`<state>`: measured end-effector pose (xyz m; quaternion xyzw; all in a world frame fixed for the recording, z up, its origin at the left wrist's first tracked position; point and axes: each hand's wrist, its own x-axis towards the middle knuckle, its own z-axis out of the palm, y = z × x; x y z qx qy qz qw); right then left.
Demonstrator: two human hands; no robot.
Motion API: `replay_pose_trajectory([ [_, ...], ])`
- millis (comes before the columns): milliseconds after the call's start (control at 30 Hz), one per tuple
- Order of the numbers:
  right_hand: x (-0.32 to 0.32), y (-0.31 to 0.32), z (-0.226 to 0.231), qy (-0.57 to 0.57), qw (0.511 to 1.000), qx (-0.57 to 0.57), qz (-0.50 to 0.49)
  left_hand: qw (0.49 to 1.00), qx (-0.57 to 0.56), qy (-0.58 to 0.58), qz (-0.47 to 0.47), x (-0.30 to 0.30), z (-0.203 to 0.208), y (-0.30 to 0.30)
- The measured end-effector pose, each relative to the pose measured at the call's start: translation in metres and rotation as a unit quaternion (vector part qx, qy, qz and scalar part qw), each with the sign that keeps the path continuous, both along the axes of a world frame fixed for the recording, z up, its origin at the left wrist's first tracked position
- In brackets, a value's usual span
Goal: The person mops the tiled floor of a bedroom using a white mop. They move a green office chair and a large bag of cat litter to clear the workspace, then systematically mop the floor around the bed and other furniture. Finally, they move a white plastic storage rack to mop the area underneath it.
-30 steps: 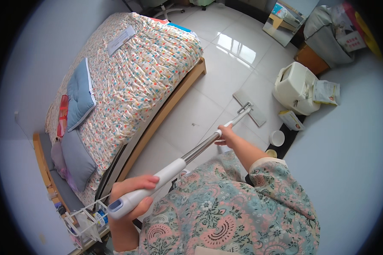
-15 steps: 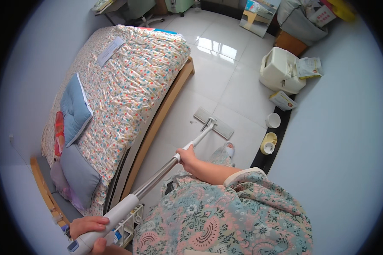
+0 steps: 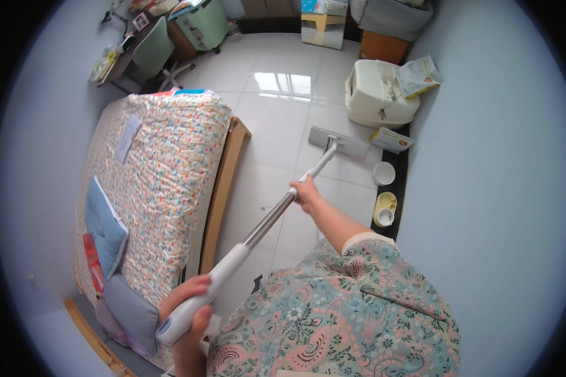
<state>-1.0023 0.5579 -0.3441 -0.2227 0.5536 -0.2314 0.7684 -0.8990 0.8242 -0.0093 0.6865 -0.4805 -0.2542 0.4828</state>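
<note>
A flat mop with a white and silver pole runs slantwise in front of me. Around the thick white grip at its lower end, my left hand is closed. Farther up the pole, at the joint between silver tube and white part, my right hand wraps round it with the arm stretched out. The wide grey mop head lies on the pale tiled floor, close to a white box-shaped litter box and a propped packet. A small bit of debris lies on the tiles left of the pole.
At left stands a bed with a wooden edge, floral cover and cushions. Along the right wall are a white bowl and a yellow double bowl. Farther back are an office chair, a green suitcase and a mirror.
The mop head has moved forward and right, toward the litter box, and has turned somewhat. Both hands keep their hold, the right arm reaching farther out. The view has shifted too.
</note>
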Motion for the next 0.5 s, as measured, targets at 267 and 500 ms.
replay_pose_trajectory([
  [267,-0.034,-0.087,-0.004,-0.042,0.994,0.047,-0.090,0.991,0.000,-0.085,-0.103,-0.029,0.006,-0.130],
  [500,-0.038,-0.092,0.016,-0.016,0.992,0.043,-0.115,0.995,-0.039,-0.069,-0.064,-0.012,0.003,-0.141],
])
